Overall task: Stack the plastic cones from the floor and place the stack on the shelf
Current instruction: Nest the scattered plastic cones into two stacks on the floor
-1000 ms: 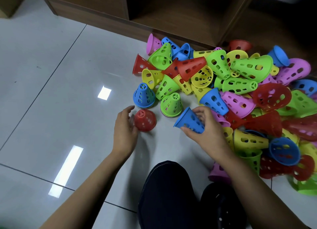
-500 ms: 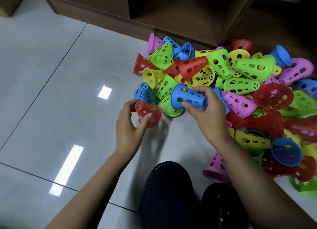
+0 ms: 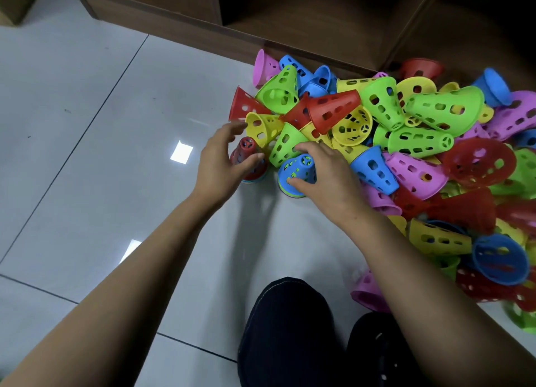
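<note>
A red cone (image 3: 246,151) stands upright on the floor, pushed down over another cone whose blue rim shows beneath it. My left hand (image 3: 219,161) wraps around the red cone, thumb on its front. Right beside it a blue cone (image 3: 298,167) sits upright over a green cone, of which only the rim (image 3: 291,193) shows. My right hand (image 3: 330,177) grips the blue cone from the right, thumb low and fingers over its top. Both small stacks stand at the near left edge of a big pile of coloured cones (image 3: 420,142).
The brown wooden shelf (image 3: 319,15) stands just behind the pile, its low compartments open toward me. My dark-trousered knees (image 3: 284,328) are at the bottom centre. Grey floor tiles (image 3: 101,154) stretch to the left. More cones lie to my right (image 3: 499,259).
Both hands carried their cones forward and down. The red cone now sits over the upright blue cone, and the blue cone over the upright green one.
</note>
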